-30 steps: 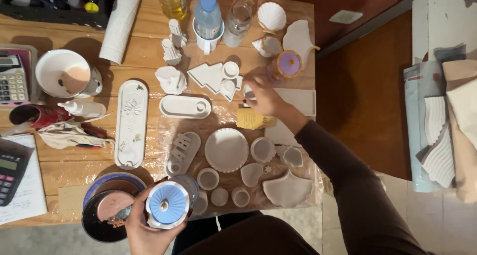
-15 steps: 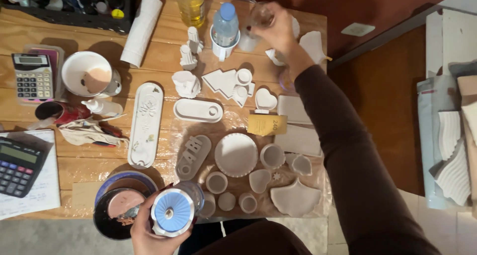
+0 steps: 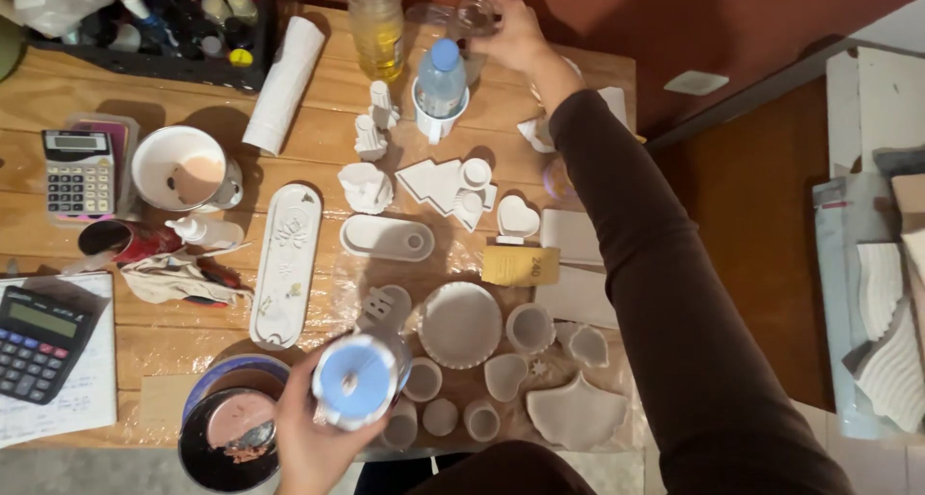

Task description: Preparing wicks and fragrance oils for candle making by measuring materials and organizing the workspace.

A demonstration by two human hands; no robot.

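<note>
My left hand (image 3: 306,447) grips a round container with a light blue lid (image 3: 355,379) near the table's front edge, above a dark bowl (image 3: 229,435) that holds a pinkish paste. My right hand (image 3: 509,34) is stretched to the far edge of the wooden table (image 3: 116,100) and is closed around a small clear glass jar (image 3: 476,15). A water bottle with a blue cap (image 3: 441,76) stands in a white cup just left of that arm. My dark sleeve (image 3: 655,264) crosses the right side of the table.
Several white plaster pieces lie on plastic film: a long oval tray (image 3: 287,264), a round dish (image 3: 461,323), small cups, hearts, a shell shape (image 3: 576,413). Two calculators (image 3: 77,172) (image 3: 39,341), a white bowl (image 3: 181,167), a paper roll (image 3: 284,71), and an oil bottle (image 3: 376,23) stand left and back.
My right hand has moved from the middle of the table up to the far edge and closed on the glass jar. My left hand still holds the blue-lidded container.
</note>
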